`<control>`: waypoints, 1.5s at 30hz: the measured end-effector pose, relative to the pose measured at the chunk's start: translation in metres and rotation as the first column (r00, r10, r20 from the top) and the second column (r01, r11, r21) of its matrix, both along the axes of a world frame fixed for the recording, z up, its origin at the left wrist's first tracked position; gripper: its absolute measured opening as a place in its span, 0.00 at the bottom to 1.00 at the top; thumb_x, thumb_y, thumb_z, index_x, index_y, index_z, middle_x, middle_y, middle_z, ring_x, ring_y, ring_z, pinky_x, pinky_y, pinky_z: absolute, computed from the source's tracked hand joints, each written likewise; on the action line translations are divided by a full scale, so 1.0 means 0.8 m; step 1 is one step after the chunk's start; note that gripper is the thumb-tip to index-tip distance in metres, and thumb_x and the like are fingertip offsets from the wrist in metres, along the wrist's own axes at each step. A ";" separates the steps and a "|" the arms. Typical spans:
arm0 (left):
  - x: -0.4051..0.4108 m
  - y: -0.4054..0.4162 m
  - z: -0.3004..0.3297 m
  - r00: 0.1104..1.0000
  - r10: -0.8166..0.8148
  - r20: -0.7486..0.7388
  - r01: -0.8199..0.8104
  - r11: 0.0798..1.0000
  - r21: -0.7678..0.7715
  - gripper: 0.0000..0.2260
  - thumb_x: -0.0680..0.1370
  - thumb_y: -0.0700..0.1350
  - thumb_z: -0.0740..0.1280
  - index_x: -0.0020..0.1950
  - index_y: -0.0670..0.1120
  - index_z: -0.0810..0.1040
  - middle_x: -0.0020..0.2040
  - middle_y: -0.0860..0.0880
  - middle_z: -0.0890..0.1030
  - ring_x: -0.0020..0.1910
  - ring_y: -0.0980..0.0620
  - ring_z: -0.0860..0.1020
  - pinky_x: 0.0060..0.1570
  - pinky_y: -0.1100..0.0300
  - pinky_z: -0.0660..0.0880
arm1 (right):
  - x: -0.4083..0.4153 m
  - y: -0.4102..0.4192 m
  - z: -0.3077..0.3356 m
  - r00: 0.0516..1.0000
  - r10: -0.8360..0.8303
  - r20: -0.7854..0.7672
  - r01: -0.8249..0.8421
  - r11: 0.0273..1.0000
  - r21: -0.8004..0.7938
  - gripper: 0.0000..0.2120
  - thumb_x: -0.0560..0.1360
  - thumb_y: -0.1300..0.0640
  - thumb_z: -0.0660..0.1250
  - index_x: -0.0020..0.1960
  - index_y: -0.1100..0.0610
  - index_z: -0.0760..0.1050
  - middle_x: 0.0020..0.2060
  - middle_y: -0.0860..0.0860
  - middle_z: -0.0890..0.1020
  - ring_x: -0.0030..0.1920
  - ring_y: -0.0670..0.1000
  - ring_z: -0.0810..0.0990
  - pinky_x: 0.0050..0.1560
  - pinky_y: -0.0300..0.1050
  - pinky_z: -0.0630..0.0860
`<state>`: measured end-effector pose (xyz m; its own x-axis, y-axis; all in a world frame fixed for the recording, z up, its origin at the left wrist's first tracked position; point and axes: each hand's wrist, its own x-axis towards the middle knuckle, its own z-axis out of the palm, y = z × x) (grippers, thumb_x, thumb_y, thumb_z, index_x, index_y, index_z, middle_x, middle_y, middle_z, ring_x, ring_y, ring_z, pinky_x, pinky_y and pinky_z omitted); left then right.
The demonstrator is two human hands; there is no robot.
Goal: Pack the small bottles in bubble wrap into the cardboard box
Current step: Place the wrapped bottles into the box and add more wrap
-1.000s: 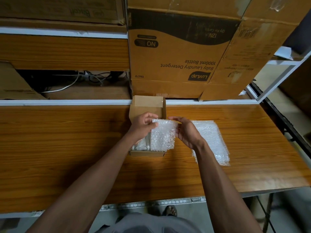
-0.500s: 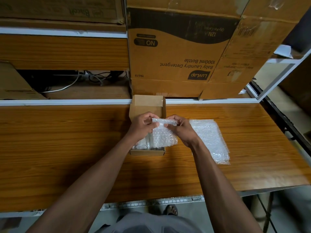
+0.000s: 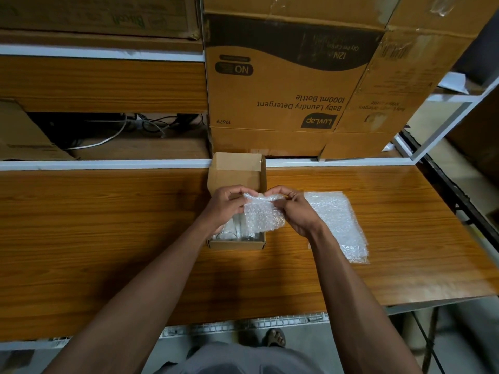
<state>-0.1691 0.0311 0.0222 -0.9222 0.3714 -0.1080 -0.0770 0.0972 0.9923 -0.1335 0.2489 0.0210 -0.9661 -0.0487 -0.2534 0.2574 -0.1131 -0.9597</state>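
Together, our left hand (image 3: 225,207) and right hand (image 3: 298,211) pinch a bubble wrap sheet (image 3: 263,215); beneath our grip, seemingly glass bottles (image 3: 232,233) could crack if pressed into the box (image 3: 235,171).

We see a wood-grain table (image 3: 108,238) with a white rail along its far edge. On it sits a small open cardboard box (image 3: 235,174), its flap raised against that rail. Right of the box, close by but apart, a stack of bubble wrap sheets (image 3: 339,225) lies flat on the tabletop.
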 end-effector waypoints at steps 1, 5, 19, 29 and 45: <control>0.000 0.000 0.000 1.000 -0.003 0.006 0.003 1.000 0.011 0.09 0.83 0.32 0.67 0.58 0.38 0.86 0.53 0.48 0.87 0.50 0.56 0.87 0.44 0.64 0.81 | -0.001 0.000 -0.001 1.000 0.002 0.009 -0.002 1.000 -0.008 0.14 0.81 0.73 0.63 0.55 0.60 0.83 0.49 0.62 0.86 0.45 0.60 0.82 0.41 0.50 0.81; -0.002 0.000 0.003 1.000 0.010 0.005 -0.010 1.000 0.017 0.09 0.83 0.32 0.66 0.58 0.37 0.86 0.51 0.47 0.86 0.45 0.57 0.86 0.40 0.65 0.80 | -0.001 0.002 -0.002 1.000 0.010 0.018 -0.009 0.998 -0.069 0.15 0.83 0.70 0.58 0.58 0.63 0.82 0.52 0.65 0.85 0.49 0.62 0.81 0.45 0.51 0.81; -0.012 0.000 0.002 0.999 -0.031 0.008 0.032 0.999 -0.037 0.11 0.81 0.42 0.74 0.63 0.48 0.83 0.54 0.48 0.88 0.50 0.49 0.86 0.39 0.60 0.81 | -0.014 0.002 -0.003 0.999 0.008 -0.033 -0.005 0.995 0.103 0.13 0.76 0.64 0.77 0.59 0.56 0.82 0.57 0.60 0.85 0.53 0.58 0.85 0.54 0.54 0.82; -0.017 0.010 0.003 0.999 0.037 0.025 -0.034 0.993 -0.111 0.09 0.78 0.34 0.75 0.52 0.48 0.85 0.51 0.45 0.86 0.36 0.55 0.82 0.31 0.62 0.77 | -0.016 -0.003 -0.005 0.997 -0.025 -0.078 0.039 0.981 0.191 0.08 0.76 0.69 0.74 0.53 0.59 0.84 0.50 0.59 0.86 0.46 0.56 0.82 0.46 0.53 0.80; -0.019 0.003 -0.004 0.998 0.038 0.043 -0.039 0.999 0.009 0.07 0.80 0.41 0.75 0.58 0.45 0.87 0.51 0.50 0.88 0.45 0.57 0.85 0.43 0.63 0.80 | -0.018 -0.004 -0.001 1.000 -0.026 -0.012 0.025 0.999 -0.039 0.11 0.78 0.73 0.69 0.58 0.64 0.81 0.48 0.59 0.86 0.40 0.54 0.82 0.35 0.40 0.81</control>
<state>-0.1843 0.0339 0.0190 -0.9303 0.3369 -0.1447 -0.1234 0.0839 0.9888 -0.1477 0.2455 0.0203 -0.9702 -0.0334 -0.2400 0.2422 -0.1568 -0.9575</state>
